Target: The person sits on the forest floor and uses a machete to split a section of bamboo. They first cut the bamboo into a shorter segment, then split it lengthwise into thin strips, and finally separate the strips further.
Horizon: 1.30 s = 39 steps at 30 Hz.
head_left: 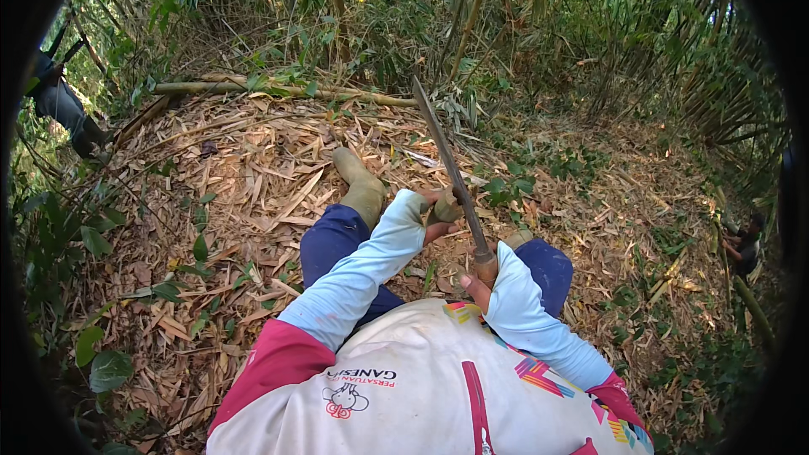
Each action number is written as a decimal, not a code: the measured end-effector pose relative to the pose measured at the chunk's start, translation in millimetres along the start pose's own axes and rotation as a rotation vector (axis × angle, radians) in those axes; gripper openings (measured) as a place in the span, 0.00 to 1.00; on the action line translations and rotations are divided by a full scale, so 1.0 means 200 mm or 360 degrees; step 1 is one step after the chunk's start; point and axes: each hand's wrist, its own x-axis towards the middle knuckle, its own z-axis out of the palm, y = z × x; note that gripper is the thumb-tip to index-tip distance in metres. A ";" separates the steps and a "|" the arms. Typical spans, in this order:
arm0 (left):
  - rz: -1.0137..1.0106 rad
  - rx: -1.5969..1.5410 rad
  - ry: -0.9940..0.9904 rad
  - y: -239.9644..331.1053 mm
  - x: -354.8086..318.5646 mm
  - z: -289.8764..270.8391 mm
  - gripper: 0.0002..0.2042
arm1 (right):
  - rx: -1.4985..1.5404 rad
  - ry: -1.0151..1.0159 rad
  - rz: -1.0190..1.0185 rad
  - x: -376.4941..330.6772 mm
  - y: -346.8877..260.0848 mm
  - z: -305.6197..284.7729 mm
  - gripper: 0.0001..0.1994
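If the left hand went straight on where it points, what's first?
The machete blade, probably: it crosses just beyond the left hand and the greenish piece it holds, though depth there is unclear.

Natural daylight, diffuse and moderately bright, surrounds a machete (449, 157), whose outline is clear. To its left, leaf litter (261, 143) shows even illumination with soft, shallow shadows. Beyond its tip, foliage (556, 17) alternates between bright green and dark gaps. Below the machete, the pale shirt (404, 379) is the brightest broad surface. Far to its right, a distant person (747, 253) appears dim and indistinct. Fisheye distortion increases outward from the machete toward a black, rounded border.
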 end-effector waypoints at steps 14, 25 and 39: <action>0.0035 -0.0041 0.0139 -0.02 -0.02 0.01 0.17 | 0.0985 -0.0364 0.0316 0.07 0.10 -0.03 0.21; 0.0034 0.0049 0.0101 -0.07 0.01 0.00 0.21 | 0.0058 0.0048 0.0110 0.07 0.16 0.00 0.17; 0.0094 0.0062 -0.0023 -0.08 0.06 -0.01 0.19 | 0.0945 -0.0326 0.0347 0.12 0.15 -0.04 0.22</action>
